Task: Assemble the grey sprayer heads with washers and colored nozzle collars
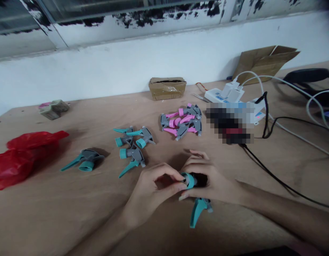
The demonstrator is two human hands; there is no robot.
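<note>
My right hand [211,179] is wrapped round a teal and grey spray trigger head [197,199], whose teal lever hangs down below the hand. My left hand [154,186] pinches the teal screw cap at the head's left end with thumb and fingers. Both hands rest low over the wooden table [60,213]. Just beyond them lie three teal and grey trigger heads [134,144] in a loose group, and one more teal trigger head [84,160] lies apart to the left. A pile of pink and grey trigger heads [183,121] sits further back.
A red plastic bag [23,153] lies at the left edge. A small cardboard box [167,88] and a flattened carton [265,60] stand by the white wall. A white power strip [228,96] with chargers and black and white cables [273,177] cross the right side.
</note>
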